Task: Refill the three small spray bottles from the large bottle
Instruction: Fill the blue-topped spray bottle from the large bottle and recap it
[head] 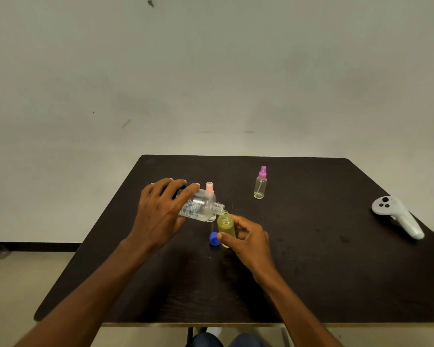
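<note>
Mid-pour: gripping the large bottle (201,207) in the left hand (158,210), tipped so its open neck meets the mouth of the yellow small bottle (226,225), pinched upright by the right hand (251,237) beside a blue cap (214,239) on the tabletop (311,271). Next, likely: righting before overflow, then reaching for the purple-topped bottle (260,186), well apart

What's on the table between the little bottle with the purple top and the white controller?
Nothing. In the head view, only bare dark table lies between the purple-topped bottle and the white controller.
</note>
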